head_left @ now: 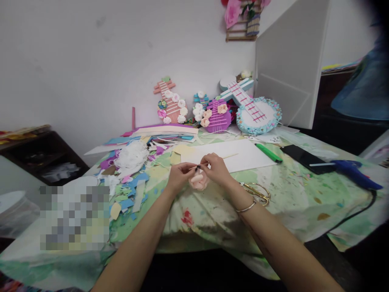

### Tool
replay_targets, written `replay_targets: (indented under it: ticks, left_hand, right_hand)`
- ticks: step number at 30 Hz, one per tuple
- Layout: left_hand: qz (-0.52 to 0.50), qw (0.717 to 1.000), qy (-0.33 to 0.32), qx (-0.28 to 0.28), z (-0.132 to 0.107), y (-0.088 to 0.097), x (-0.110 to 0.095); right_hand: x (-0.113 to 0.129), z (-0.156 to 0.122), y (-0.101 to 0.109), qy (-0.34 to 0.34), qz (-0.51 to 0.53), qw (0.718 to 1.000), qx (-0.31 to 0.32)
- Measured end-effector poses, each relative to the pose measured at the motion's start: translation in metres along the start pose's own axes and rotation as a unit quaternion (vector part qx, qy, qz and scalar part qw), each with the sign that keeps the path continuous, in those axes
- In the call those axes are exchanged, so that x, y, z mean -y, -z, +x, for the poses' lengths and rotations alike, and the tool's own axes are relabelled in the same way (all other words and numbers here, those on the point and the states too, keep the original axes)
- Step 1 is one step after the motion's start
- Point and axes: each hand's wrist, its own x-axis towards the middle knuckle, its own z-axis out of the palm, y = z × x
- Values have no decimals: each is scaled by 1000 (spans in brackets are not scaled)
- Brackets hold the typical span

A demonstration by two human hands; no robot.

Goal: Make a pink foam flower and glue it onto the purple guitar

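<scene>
Over the near middle of the cloth-covered desk (pixel 291 219), I see a peach flower (pixel 199 182) held between two hands: the left hand (pixel 181 177) and the right hand (pixel 215 169) both close their fingers at its far edge, though I can't tell which fingertips grip what. It looks like paper, so I'd judge it very light, soft and easily crushed, best pinched at the base rather than by its loose petals. A thin stick (pixel 231 155) shows beyond the right hand; whether that hand holds it, I can't tell. Gold-handled scissors (pixel 258 194) lie just beside the right wrist, crowding it. A white board (pixel 249 158) spreads behind, with a green tool (pixel 268 153) on its right edge, then a phone (pixel 304 157) and blue glue gun (pixel 355 172). Coloured scraps (pixel 130 192) and tangled white string (pixel 130 156) clutter the left; decorated model instruments (pixel 258 115) stand along the far wall.
</scene>
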Motion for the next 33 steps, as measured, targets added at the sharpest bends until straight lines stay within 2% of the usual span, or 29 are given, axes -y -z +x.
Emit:
replay_targets:
  ticks: [13, 21, 27, 33]
  left_hand:
    - [-23, 1000, -7, 2, -1, 3, 1]
    - [3, 1000, -3, -8, -1, 2, -7]
    - [22, 1000, 2, -6, 1, 2, -2]
    - [47, 999, -21, -4, 1, 0, 0]
  right_hand:
    - [0, 0, 1, 17, -3, 1000, -3]
    - [2, 1, 1, 26, -3, 1000, 0]
    - [1, 2, 0, 23, 1, 1000, 6]
    - [-1, 2, -2, 27, 3, 1000, 5]
